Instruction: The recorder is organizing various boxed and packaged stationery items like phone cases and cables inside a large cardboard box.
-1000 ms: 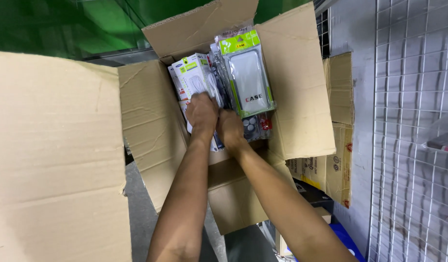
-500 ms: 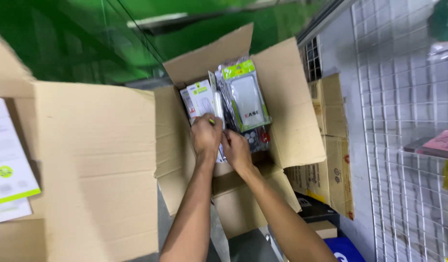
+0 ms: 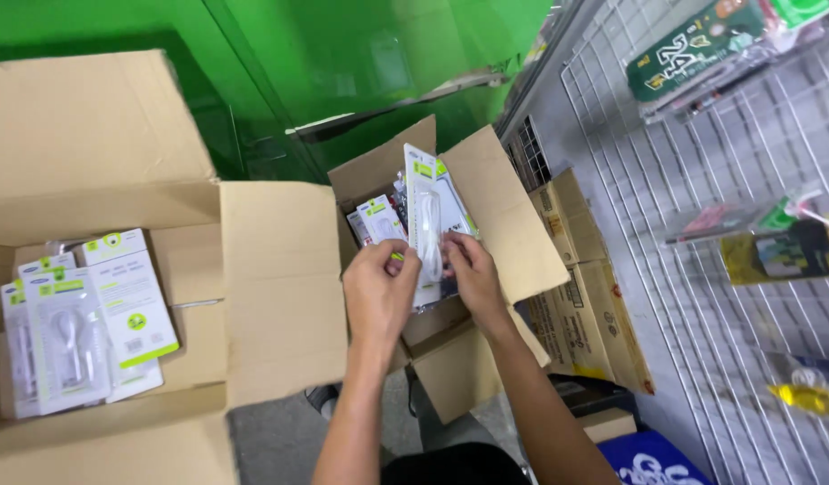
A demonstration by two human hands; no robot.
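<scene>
Both my hands hold one flat white blister pack [image 3: 426, 211] upright over a small open cardboard box [image 3: 513, 224]. My left hand [image 3: 378, 292] grips its lower left edge and my right hand [image 3: 471, 269] its lower right edge. More packs of the same kind [image 3: 378, 220] stand inside that box behind the one I hold. The pack has a green top corner and a clear window with a white item inside.
A large open cardboard box [image 3: 279, 278] at the left holds several similar white packs [image 3: 82, 319]. Closed cartons [image 3: 580, 305] are stacked to the right. A wire grid wall [image 3: 702, 296] with hanging goods [image 3: 778, 251] fills the right side. Green glass stands behind.
My hands have come up out of the small box, lifting one pack clear of the others. The view has swung left, bringing the large box's contents into sight.
</scene>
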